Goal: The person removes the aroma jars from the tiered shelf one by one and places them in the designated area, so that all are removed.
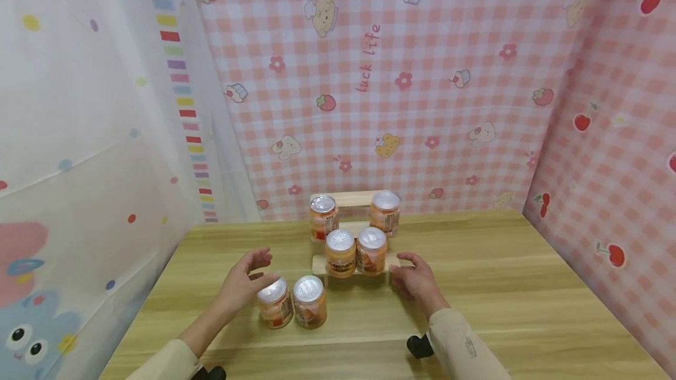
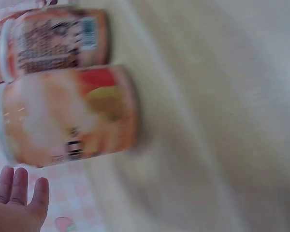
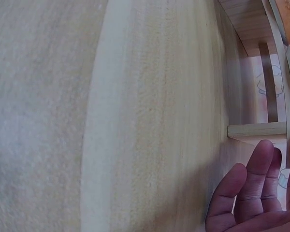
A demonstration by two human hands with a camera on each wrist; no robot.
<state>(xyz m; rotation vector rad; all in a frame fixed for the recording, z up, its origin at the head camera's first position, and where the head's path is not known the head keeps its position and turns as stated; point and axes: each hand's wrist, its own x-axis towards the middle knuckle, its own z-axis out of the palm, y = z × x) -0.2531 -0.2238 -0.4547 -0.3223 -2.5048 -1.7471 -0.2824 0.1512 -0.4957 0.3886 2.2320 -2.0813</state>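
My left hand (image 1: 245, 280) is beside a canned-fruit jar (image 1: 274, 306) with a silvery lid, its fingers spread and slightly bent. The thumb overlaps the lid's edge in the head view. In the left wrist view the fingers (image 2: 19, 186) show below this jar's lid end (image 2: 67, 116), with nothing between them. A second jar (image 1: 310, 304) stands right next to the first. My right hand (image 1: 417, 283) is at the right end of a stepped wooden rack (image 1: 319, 264), fingertips right by the lower shelf. Its fingers (image 3: 256, 186) are loosely extended near a rack leg (image 3: 256, 129).
On the rack's lower shelf two jars stand side by side, a left one (image 1: 340, 254) and a right one (image 1: 372, 253). Higher up are a left jar (image 1: 324, 219) and a right jar (image 1: 385, 214), set apart. Patterned cloth (image 1: 412, 110) hangs behind the wooden table (image 1: 502, 298).
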